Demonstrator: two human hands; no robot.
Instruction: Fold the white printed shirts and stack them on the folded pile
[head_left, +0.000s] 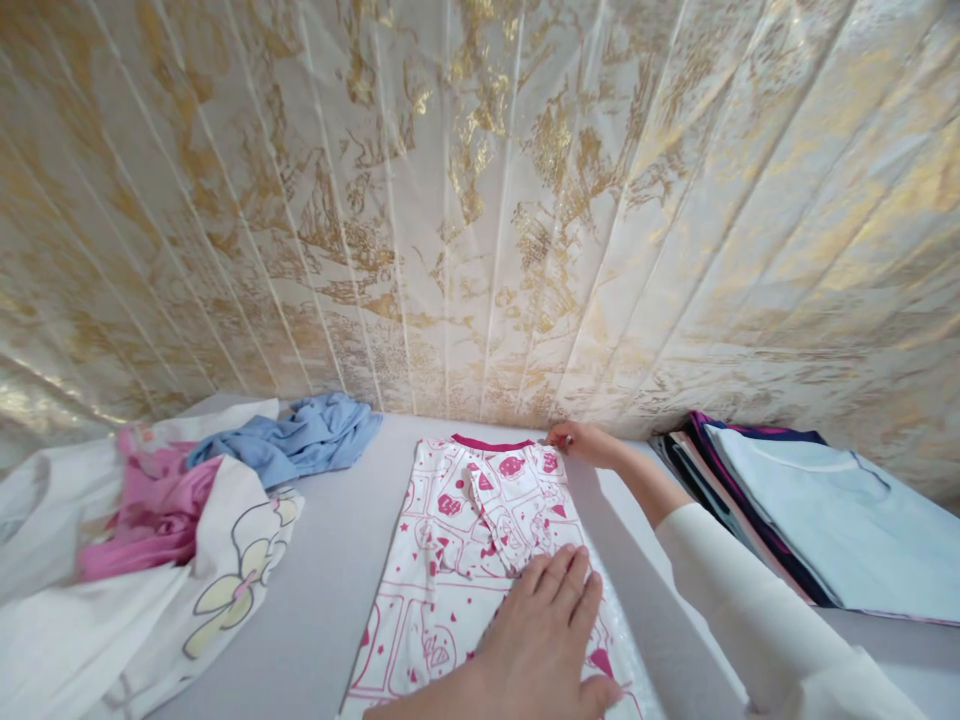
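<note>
- A pale grey flat surface (337, 600) runs from the near edge up to a wall (480, 200) of glossy cream panels veined with gold, with thin upright seams; the wall fills the upper half of the view.
- A white garment with a pink cartoon print (450, 540) lies flat in the middle of the surface, its pink-trimmed collar at the far end, just short of the wall; a sleeve or side looks folded inward over its middle.
- The left hand (536, 645) lies palm down on the garment's near right part, fingers straight and close together, thumb out to the side; its wrist is cut off by the lower edge.
- The right hand (581, 442) is at the garment's far right corner by the collar, fingertips pinching the cloth edge; a cream sleeve (757, 600) covers the forearm; the exact grip is too small to make out.
- To the left, well apart, a loose heap: a blue cloth (300, 440), a pink cloth (150, 510) and a white cloth with a flower print (225, 580); the heap is cut off by the left edge.
- To the right, a stack of folded clothes (825, 510), a light blue piece on top; the sleeve hides part of its near side.
</note>
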